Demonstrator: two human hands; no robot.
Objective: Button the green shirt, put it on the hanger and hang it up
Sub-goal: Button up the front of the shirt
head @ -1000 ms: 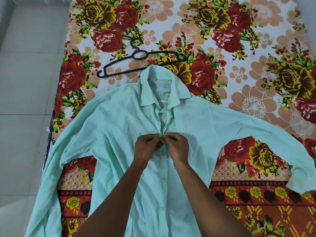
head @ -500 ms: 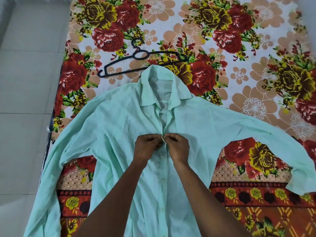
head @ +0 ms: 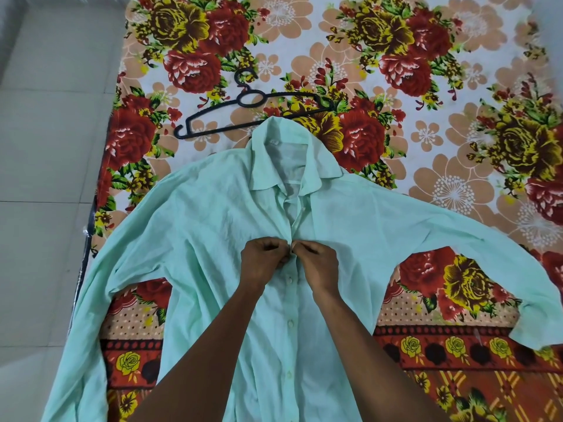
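We button the shirt point(head: 213, 239) on the bed point(head: 457, 147).
Our left hand point(head: 262, 263) and right hand point(head: 316, 263) pinch its placket; collar label unreadable; hanger point(head: 243, 117) lies beyond the collar.

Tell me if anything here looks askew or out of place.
Nothing is damaged or spilled. The green shirt lies flat on the flowered bedsheet, a little wrinkled, its left sleeve draping over the bed's edge. The black hanger lies tilted, its lower bar tucked under the collar. Both the left hand and right hand pinch the placket.
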